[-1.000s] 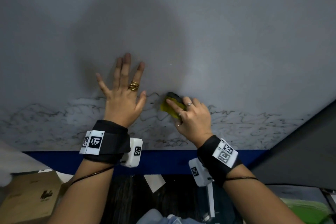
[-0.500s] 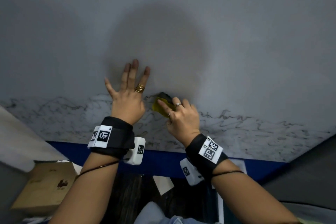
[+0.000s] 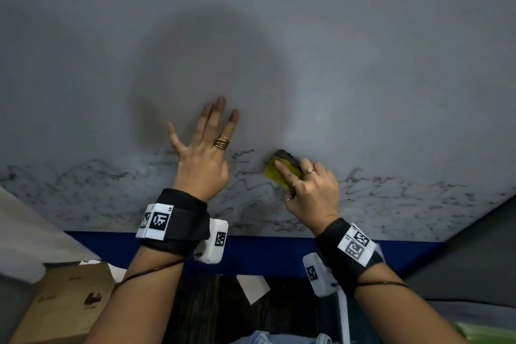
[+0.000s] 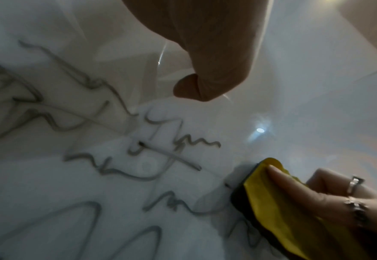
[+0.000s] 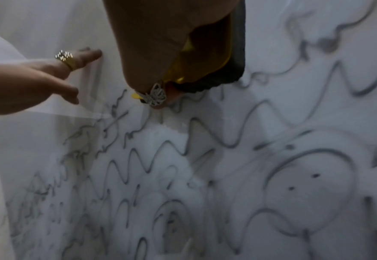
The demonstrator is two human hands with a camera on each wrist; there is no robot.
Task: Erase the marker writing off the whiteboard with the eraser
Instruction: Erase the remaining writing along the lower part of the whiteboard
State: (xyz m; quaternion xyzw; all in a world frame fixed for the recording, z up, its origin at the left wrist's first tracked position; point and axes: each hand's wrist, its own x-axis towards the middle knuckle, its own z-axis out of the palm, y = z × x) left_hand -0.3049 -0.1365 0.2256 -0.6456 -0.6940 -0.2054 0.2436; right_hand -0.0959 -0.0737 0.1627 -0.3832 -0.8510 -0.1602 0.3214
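Observation:
The whiteboard [image 3: 279, 36] fills the head view, bare grey above and covered with black marker scribbles [image 3: 405, 198] along its lower band. My right hand [image 3: 307, 190] grips a yellow eraser with a dark felt face [image 3: 282, 170] and presses it against the board at the top edge of the writing. My left hand [image 3: 203, 156] lies flat on the board to the left of it, fingers straight and spread, a gold ring on one finger. The left wrist view shows the eraser [image 4: 270, 198] beside wavy marker lines [image 4: 160, 149]. The right wrist view shows the eraser [image 5: 227, 58] above more scribbles [image 5: 205, 149].
A blue frame strip [image 3: 265, 251] runs under the board. Below it are a cardboard box [image 3: 64, 304] at the left, a white paper slip [image 3: 252, 288] and a dark floor. A grey panel [image 3: 474, 254] angles in at the lower right.
The right hand has moved the eraser to the right along the top edge of the writing, away from the left hand. The left hand stays flat on the board. The head view has shifted.

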